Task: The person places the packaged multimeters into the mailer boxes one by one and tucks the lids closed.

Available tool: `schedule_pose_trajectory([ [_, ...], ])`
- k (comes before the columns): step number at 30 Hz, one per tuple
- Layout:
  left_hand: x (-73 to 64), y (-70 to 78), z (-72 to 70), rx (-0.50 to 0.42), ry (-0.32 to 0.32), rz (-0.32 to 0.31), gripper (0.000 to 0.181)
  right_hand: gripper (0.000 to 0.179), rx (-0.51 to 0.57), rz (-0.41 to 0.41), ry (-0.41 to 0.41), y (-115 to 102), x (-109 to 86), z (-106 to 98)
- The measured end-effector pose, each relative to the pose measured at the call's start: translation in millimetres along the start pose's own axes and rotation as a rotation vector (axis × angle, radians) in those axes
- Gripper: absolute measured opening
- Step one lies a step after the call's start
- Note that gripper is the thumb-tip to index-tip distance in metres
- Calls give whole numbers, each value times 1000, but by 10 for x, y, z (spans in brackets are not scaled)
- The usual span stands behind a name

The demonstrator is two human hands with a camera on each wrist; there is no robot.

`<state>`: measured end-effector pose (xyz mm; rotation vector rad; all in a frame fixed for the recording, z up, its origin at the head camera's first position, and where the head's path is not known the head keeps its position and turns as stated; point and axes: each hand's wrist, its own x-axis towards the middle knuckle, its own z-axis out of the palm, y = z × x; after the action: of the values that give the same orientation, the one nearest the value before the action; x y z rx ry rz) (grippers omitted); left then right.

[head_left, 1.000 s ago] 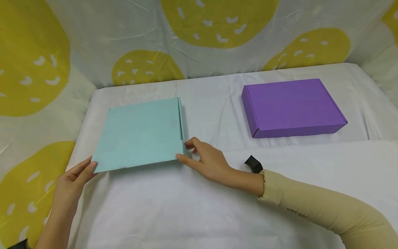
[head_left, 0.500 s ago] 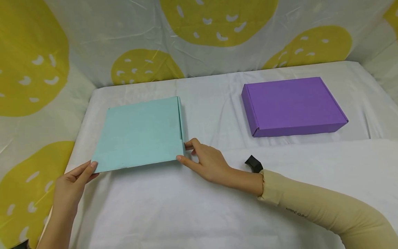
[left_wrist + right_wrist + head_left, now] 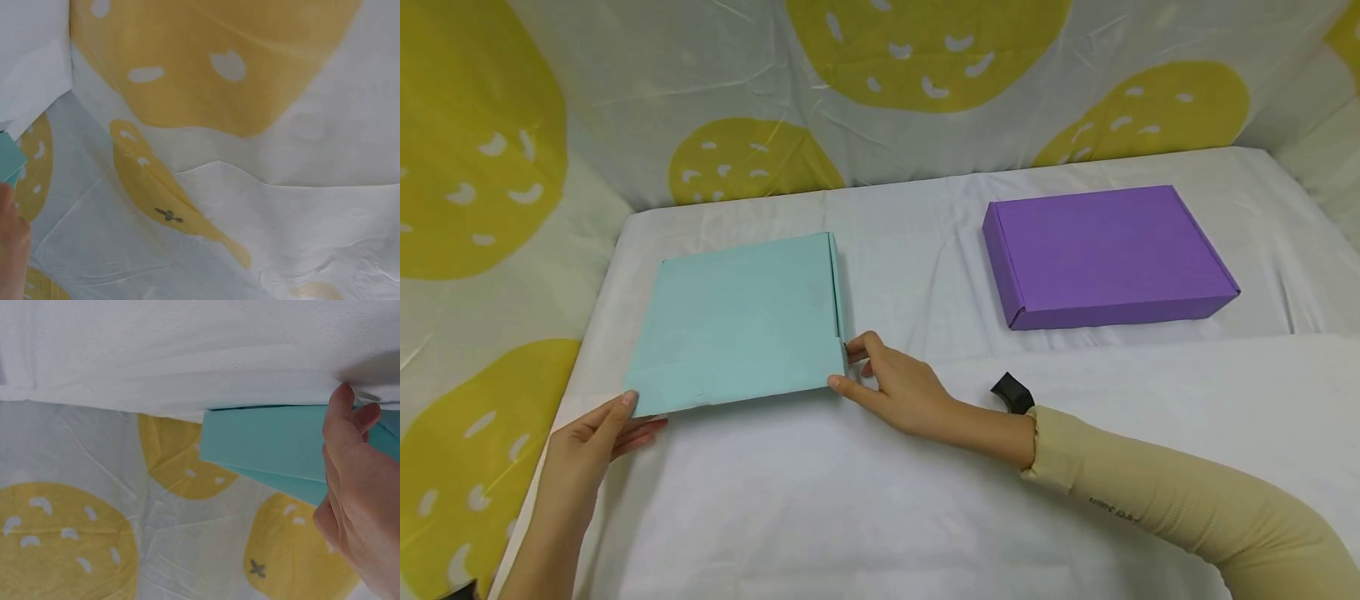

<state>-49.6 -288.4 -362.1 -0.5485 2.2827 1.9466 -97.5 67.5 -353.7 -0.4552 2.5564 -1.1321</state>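
A flat light-teal cardboard box [image 3: 737, 321] lies at the left of the white-covered table, its front edge casting a shadow on the cloth. At its front left corner my left hand [image 3: 580, 450] pinches the edge, thumb on top and fingers underneath. My right hand [image 3: 906, 387] holds the front right corner, with the thumb at the front and the index finger against the side. In the right wrist view, the fingers of that hand [image 3: 365, 487] overlap the box's side wall [image 3: 269, 437]. Only a corner of the box [image 3: 9, 159] shows in the left wrist view.
A closed purple cardboard box [image 3: 1112, 254] sits at the back right of the white table cloth [image 3: 880, 500]. A white curtain with yellow round shapes [image 3: 925, 50] hangs behind the table and along its left side.
The fingers of my left hand have slid further under the box's front left corner, and that hand has shifted slightly right. My right hand has hardly moved.
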Motion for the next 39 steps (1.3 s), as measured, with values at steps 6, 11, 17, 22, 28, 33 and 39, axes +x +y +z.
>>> schedule_pose_trajectory([
  [6,-34,-7,51,-71,-21,-21,24,47,-30,1,-9,0,9,-3],
  [11,-29,-23,35,-21,-26,-28,24,48,-39,-3,-18,8,18,-4],
  [17,-5,-55,62,-33,-30,14,21,46,-40,-25,-17,15,15,-7],
  [22,-2,-67,75,-51,-33,49,17,45,-37,-50,-12,27,11,-3],
  [28,-7,-68,68,-27,-35,62,18,44,-39,-45,-12,37,18,2],
  [33,11,-67,67,-7,-31,51,19,44,-54,-58,-11,47,36,4],
  [39,38,-68,82,63,9,10,23,42,-61,-57,-9,74,77,3],
])
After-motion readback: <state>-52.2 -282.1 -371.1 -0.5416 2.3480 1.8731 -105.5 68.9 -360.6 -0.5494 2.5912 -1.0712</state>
